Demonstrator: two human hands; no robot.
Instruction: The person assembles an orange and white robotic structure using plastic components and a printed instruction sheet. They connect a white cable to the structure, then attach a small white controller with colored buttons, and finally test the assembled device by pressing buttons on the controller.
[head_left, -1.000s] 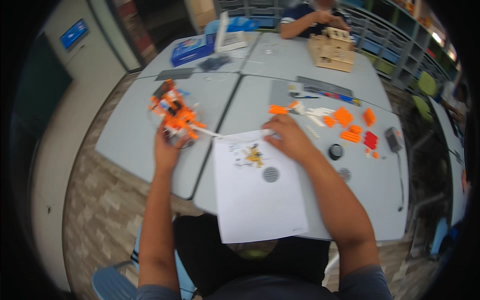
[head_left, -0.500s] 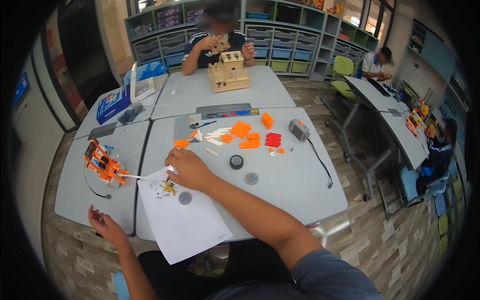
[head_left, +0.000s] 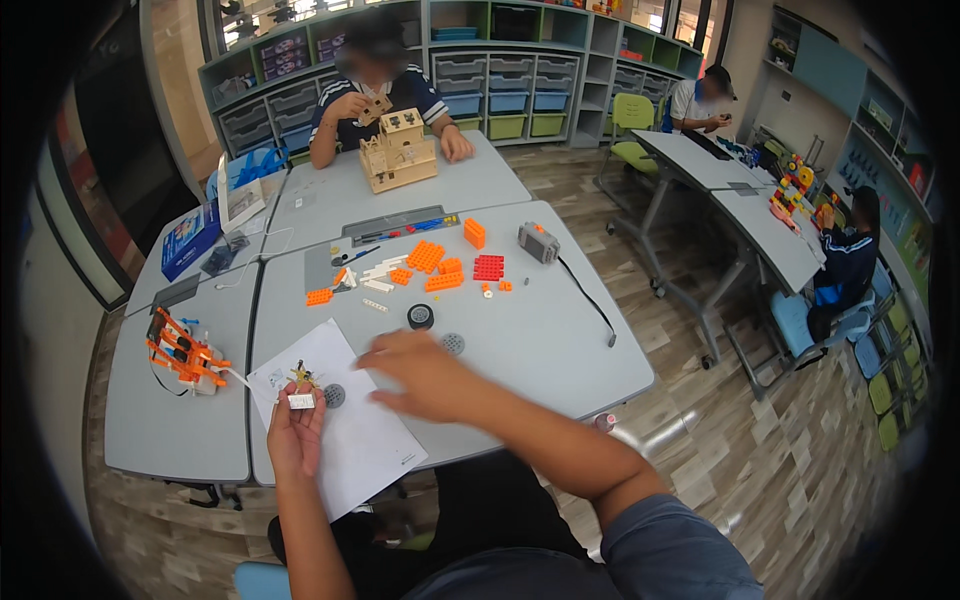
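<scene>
In the lower left of the frame, the left hand (head_left: 297, 435) is pinching a small white brick (head_left: 301, 400) at its fingertips, the thumb resting along one side and the fingers along the other. The brick is sitting at the far end of the grip, pointing away from the palm, and is showing over the upper part of a printed sheet (head_left: 372, 462). Just above it in the frame, a yellow printed figure (head_left: 305, 374) is showing on the sheet, and a grey disc (head_left: 334, 396) is lying just to the brick's right.

Near the centre of the frame, the right hand (head_left: 412, 375) is looking blurred, its fingers spreading apart and pointing left toward the brick, with a gap lying between them and it. Whether those fingers are touching the sheet's right edge, one cannot tell.

At the left of the frame, an orange model (head_left: 187, 357) is standing on the table (head_left: 545, 350), well apart from both hands. Above the right hand, a black wheel (head_left: 421, 315) and a second grey disc (head_left: 453, 344) are lying nearby. Toward the upper middle, orange bricks (head_left: 425, 257), a red brick piece (head_left: 488, 267) and a grey box (head_left: 539, 243) are resting.
</scene>
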